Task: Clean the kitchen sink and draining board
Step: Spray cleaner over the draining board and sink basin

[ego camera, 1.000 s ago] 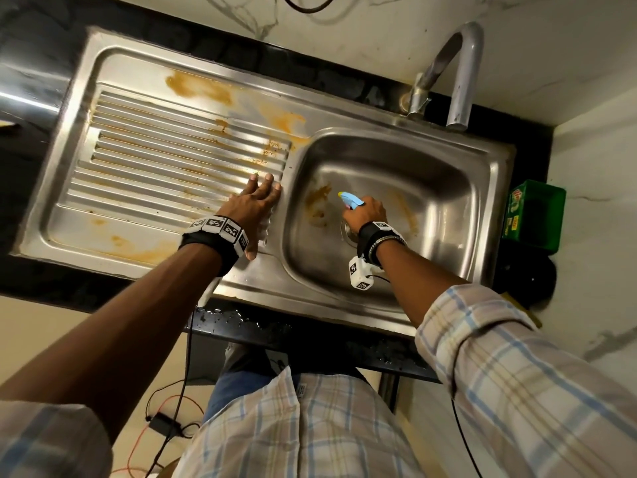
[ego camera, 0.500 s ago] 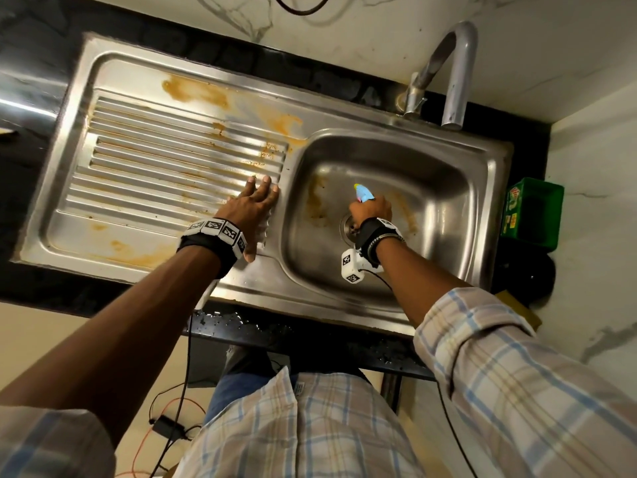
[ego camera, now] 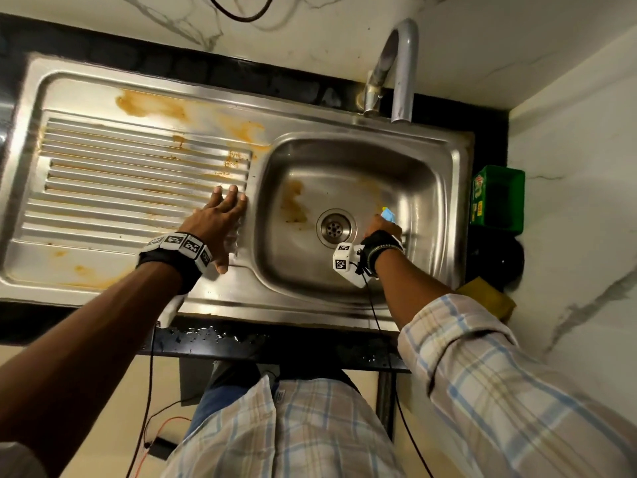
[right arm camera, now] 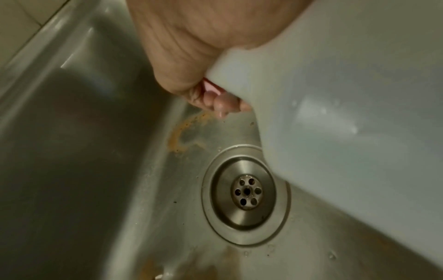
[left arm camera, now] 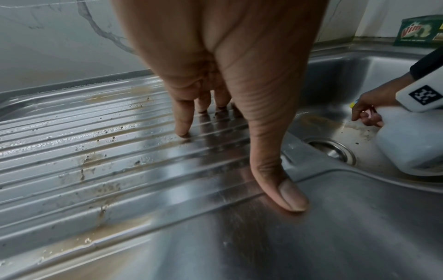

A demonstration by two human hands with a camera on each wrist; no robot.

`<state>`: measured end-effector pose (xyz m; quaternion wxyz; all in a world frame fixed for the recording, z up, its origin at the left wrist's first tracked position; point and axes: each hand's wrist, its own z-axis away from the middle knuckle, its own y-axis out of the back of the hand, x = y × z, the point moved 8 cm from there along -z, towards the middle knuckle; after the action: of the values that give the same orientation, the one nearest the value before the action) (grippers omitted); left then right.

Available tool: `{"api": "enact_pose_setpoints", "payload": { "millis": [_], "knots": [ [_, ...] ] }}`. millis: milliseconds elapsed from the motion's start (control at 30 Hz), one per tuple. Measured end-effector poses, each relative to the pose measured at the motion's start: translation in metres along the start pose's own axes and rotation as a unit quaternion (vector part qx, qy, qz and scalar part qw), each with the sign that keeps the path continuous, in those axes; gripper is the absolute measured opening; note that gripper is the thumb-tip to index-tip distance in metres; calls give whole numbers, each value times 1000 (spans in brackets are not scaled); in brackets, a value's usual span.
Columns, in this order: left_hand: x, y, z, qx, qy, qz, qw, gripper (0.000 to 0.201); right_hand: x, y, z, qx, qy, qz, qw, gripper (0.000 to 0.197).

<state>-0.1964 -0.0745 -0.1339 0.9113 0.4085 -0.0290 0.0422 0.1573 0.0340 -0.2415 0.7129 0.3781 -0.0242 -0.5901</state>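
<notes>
- The draining board [ego camera: 131,188] fills the left part of the steel unit; its ridges carry orange-brown stains and dark specks, with larger smears along the back edge and the front left corner.
- The left hand [ego camera: 217,219] lies flat at the right end of the ridges, just beside the basin's rim, fingers [left arm camera: 183,121] straight with their tips on the metal, thumb stretched out along the smooth strip; it holds nothing.
- The sink [ego camera: 444,201] basin sits to the right of the board, with a brown patch left of the drain [ego camera: 334,228] and fainter marks on the floor around it.
- The right hand [ego camera: 381,229] is down inside the basin, right of the drain, fingers curled round the neck of a white spray bottle [right arm camera: 347,94] with a pale blue nozzle.
- The tap [ego camera: 396,70] rises behind the basin.
- A green box [ego camera: 496,198] stands on the dark counter at the far right, against the marble wall.
</notes>
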Motion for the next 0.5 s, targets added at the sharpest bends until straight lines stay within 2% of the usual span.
{"api": "enact_pose_setpoints", "payload": {
  "millis": [67,133,300,400,500],
  "knots": [
    [1,1,1,0,1,0,1000,158,-1,-8,-5,-28,-4,-14,999,48],
    [3,2,2,-2,1,0,1000,158,-2,-11,-9,-29,-1,-36,999,42],
    [5,3,3,-2,2,-2,1000,158,3,11,26,-28,-36,-73,996,33],
    [4,3,4,1,5,1,1000,158,6,4,31,-76,-47,-82,993,30],
    [4,2,4,2,2,-1,1000,159,8,9,35,-43,-48,-89,994,35]
  ]
}}
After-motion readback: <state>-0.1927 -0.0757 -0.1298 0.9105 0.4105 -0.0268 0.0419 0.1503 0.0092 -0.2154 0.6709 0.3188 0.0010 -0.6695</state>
